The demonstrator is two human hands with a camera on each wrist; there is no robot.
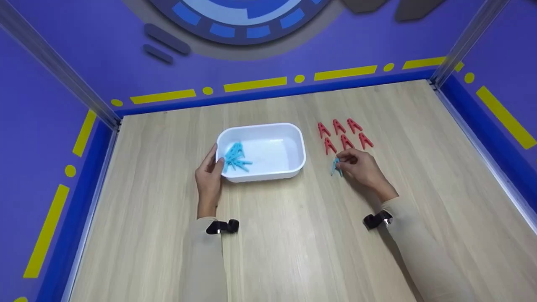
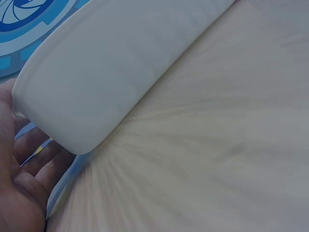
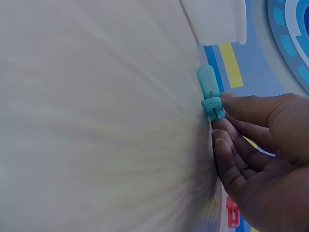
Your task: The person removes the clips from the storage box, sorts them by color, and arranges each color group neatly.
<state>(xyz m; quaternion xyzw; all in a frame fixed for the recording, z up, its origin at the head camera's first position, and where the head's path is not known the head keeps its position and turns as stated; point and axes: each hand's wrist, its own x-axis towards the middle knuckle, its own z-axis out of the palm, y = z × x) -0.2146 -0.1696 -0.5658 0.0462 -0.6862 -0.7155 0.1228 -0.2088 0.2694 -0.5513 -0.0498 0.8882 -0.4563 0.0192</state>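
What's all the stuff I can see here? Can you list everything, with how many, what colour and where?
white tub: one, white, middle of the table, left of the red pegs.
blue clothes pegs in the tub: a small heap, count unclear, light blue, at the tub's left end.
blue clothes peg: one, light blue, on the table right of the tub, pinched by the right hand.
red clothes pegs: six, red, two rows of three beyond the right hand.
wooden table: one, pale wood.
booth walls: purple with yellow dashes, on three sides.
left hand: touches the tub's left end.
right hand: pinches the single blue peg.
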